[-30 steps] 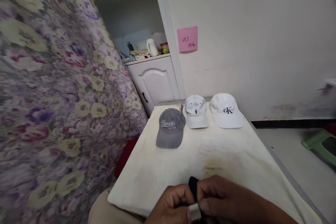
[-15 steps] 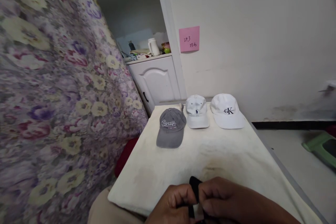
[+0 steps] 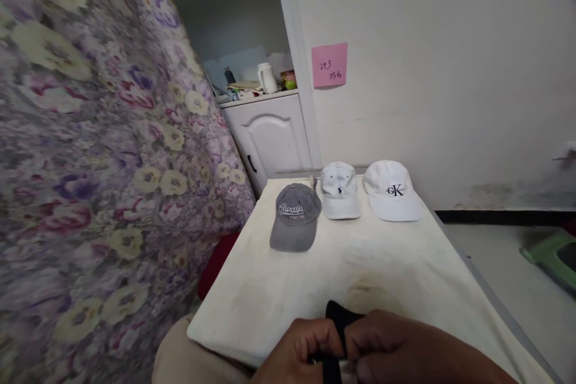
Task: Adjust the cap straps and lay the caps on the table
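Note:
At the table's near edge, my left hand [image 3: 302, 351] is closed, thumb and fingers pinching a black strap [image 3: 332, 371]. Right beside it, my right hand [image 3: 396, 345] is also closed on the black strapped piece. A rounded black fabric end [image 3: 339, 315] sticks up between the two hands; the rest of the piece is hidden by my fingers and the frame's bottom edge. A small pale, shiny part shows between the hands, too little to name. Farther back, a grey cap [image 3: 294, 219], a pale cap [image 3: 341, 191] and a white cap [image 3: 391, 191] rest with their brims toward me.
A cream cloth [image 3: 252, 288] covers the table. On the left hangs a floral curtain [image 3: 112, 162]. Behind stand a white cabinet [image 3: 279, 138] and a wall with a pink note [image 3: 330, 65]. A green object [image 3: 551, 258] is on the floor at right.
More of the black fabric end shows between my hands, and the black strap at my left thumb is more visible. The view has shifted slightly; the three caps stay put.

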Motion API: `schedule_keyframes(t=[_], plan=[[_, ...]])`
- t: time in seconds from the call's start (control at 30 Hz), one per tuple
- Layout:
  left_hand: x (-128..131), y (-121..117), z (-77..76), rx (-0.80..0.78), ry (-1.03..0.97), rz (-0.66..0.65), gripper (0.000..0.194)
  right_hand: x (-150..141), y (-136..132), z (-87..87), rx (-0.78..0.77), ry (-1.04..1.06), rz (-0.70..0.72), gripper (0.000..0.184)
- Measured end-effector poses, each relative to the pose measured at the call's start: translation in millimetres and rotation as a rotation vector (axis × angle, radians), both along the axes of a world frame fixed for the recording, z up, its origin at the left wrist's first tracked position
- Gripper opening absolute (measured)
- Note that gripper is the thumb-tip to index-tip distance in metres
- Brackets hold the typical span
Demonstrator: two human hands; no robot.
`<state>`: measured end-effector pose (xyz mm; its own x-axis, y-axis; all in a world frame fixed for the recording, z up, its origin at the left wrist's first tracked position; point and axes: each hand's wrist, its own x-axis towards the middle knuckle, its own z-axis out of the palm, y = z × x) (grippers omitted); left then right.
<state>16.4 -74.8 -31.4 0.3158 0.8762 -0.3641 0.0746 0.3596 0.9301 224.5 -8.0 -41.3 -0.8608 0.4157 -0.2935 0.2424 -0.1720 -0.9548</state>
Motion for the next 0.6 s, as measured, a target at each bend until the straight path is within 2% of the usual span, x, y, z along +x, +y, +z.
schedule_keyframes(t=[0.1,0.17,0.27,0.47,0.6], plan=[[-5,0,0.2,-0.027,-0.068,-0.018,0.034,3,1,-0.9,0.035,0.000,0.016,0.009],[-11,-1,0.6,-0.019,-0.119,-0.033,0.042,5,3,-2.0,0.044,-0.018,0.029,0.007],[-19,-4,2.0,0.014,-0.090,-0.030,0.048,6,3,-3.9,0.047,-0.052,0.044,0.004],[-11,-7,8.3,-0.104,-0.033,-0.034,0.025,5,-5,0.5,0.051,-0.107,-0.002,0.009],[-5,-6,8.0,-0.121,-0.117,0.007,0.021,7,-4,5.0,0.068,-0.055,0.009,0.004]])
